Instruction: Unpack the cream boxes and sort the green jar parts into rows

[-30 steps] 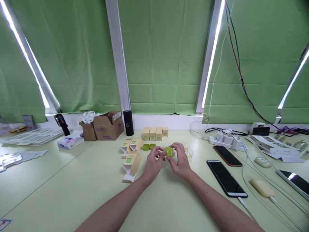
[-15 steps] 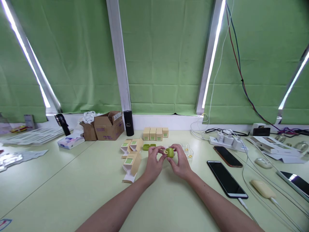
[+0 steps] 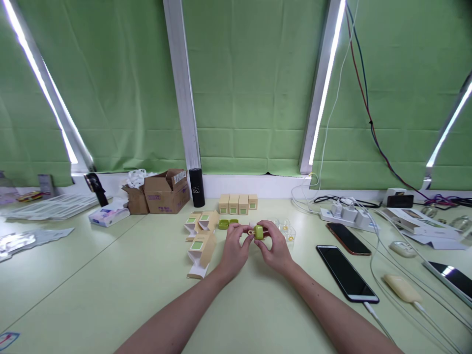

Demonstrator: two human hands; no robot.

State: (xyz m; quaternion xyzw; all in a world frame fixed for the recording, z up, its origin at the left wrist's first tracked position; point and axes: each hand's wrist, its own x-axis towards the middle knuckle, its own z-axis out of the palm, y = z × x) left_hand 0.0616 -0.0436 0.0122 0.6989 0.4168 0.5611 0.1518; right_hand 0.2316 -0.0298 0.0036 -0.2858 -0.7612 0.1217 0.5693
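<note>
My left hand and my right hand meet over the pale green table, both pinching a small green case between the fingertips. Its lid looks slightly open, with a yellowish edge showing on the left side. Two more green cases lie just behind my left hand. Opened cream boxes with green labels lie to the left of it. A row of closed cream boxes stands further back. Small clear trays sit right behind my right hand.
Two phones lie to the right, with a power strip, cables and a cream mouse. A black cylinder, brown cartons and a tissue pack stand at the back left. Green curtains hang behind.
The green case has been turned in my fingers and now shows its narrower side. Both hands stay at the same spot.
</note>
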